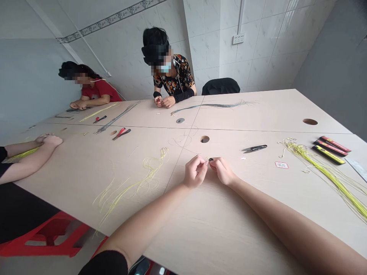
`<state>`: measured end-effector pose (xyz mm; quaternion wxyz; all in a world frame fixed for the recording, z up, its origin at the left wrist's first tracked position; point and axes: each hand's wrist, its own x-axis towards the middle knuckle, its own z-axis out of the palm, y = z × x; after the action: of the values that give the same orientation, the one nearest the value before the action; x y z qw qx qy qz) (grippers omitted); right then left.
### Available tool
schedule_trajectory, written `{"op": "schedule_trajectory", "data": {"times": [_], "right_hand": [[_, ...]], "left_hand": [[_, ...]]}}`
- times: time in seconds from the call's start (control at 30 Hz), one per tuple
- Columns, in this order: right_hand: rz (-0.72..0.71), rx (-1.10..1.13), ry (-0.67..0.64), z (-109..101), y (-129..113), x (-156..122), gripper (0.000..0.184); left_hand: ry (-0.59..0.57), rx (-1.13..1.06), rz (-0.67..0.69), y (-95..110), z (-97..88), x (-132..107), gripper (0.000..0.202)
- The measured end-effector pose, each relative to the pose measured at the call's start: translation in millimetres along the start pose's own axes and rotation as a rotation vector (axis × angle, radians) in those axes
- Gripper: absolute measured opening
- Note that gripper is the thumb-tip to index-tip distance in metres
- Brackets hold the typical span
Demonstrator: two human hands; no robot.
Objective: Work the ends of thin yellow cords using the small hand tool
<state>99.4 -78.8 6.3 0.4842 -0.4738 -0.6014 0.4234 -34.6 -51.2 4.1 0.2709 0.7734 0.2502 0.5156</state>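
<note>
My left hand [195,171] is closed in a pinch on a thin line [183,147], which loops away over the tabletop. Close beside it, my right hand [223,171] is also closed, with a small black piece [211,159] at its fingertips whose kind I cannot make out. A tiny curved bit shows between the two hands. Just beyond the right hand lie black thread snips [255,149]. Loose yellow lines [149,175] with curled, hook-like ends spread left of my left hand.
A yellow line bundle [323,172] lies right, near several flat packs [332,149] and a small label [281,165]. Holes [204,139] pierce the table. Red-handled pliers [122,133] and grey line bundles [212,107] lie farther off. Co-workers [172,80] sit across and to the left.
</note>
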Motion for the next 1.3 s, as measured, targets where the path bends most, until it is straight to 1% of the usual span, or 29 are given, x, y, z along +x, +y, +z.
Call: {"op": "schedule_trajectory", "data": {"times": [0.17,0.33,0.67,0.83,1.1,1.2,1.3], "right_hand": [[-0.012,-0.001,0.002,0.1,-0.6,-0.3,0.026],[-0.019,-0.015,-0.011,-0.4,-0.5,0.2,0.026],[0.035,-0.046,0.018,-0.5,-1.7,-0.8,0.029],[0.012,-0.019,0.014,0.2,1.0,0.2,0.028],[-0.073,-0.027,-0.014,-1.0,0.4,-0.8,0.028],[-0.059,-0.022,-0.017,-1.3,-1.1,-1.0,0.027],[-0.013,-0.028,-0.007,-1.0,-1.9,-0.8,0.027]], "left_hand": [[0.002,-0.006,0.032,0.6,-0.4,0.9,0.027],[0.000,0.009,0.015,1.2,-0.4,0.7,0.028],[0.005,0.018,0.011,0.5,-0.4,0.6,0.029],[0.004,0.015,0.010,0.8,-0.3,0.9,0.029],[-0.003,0.024,-0.010,1.0,-0.9,0.2,0.031],[-0.001,0.023,-0.009,0.9,-0.9,0.3,0.031],[0.001,0.023,-0.006,0.5,-0.6,0.4,0.031]]}}
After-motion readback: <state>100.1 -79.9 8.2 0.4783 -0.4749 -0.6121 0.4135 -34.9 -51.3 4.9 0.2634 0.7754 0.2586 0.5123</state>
